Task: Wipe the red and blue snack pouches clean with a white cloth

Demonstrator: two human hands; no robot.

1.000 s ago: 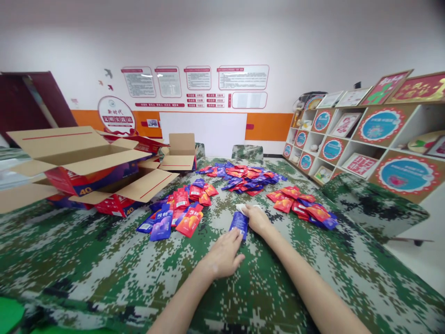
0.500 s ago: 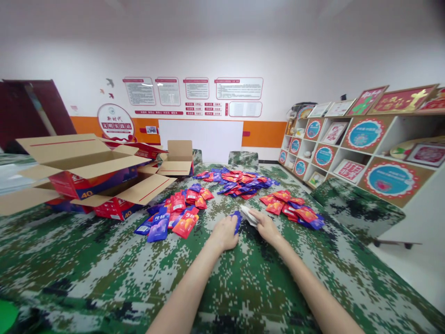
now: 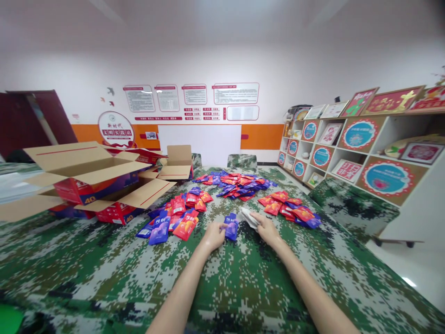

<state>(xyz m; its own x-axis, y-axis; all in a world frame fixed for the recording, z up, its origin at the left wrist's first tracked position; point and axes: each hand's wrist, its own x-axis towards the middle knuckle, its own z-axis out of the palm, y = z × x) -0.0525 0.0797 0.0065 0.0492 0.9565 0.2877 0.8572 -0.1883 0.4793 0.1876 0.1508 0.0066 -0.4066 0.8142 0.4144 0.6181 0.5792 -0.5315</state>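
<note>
My left hand [image 3: 213, 234] pinches a blue-purple snack pouch [image 3: 231, 226] and holds it just above the camouflage tablecloth [image 3: 243, 283]. My right hand [image 3: 267, 227] is closed around a white cloth [image 3: 249, 216] right beside that pouch. To the left of my hands lies a pile of red, orange and purple pouches [image 3: 177, 216]. Another pile [image 3: 290, 208] lies to the right, and a bigger one [image 3: 238, 182] sits farther back in the middle.
Open cardboard boxes [image 3: 86, 178] with red and blue printed sides stand at the left, a smaller one [image 3: 177, 162] behind them. Camouflage-covered chairs [image 3: 242, 161] stand at the far end. Shelving with framed pictures [image 3: 361, 139] lines the right wall.
My left hand has picked the blue pouch up off the cloth and now holds it upright. Both hands have moved away from me, and the view has tilted up.
</note>
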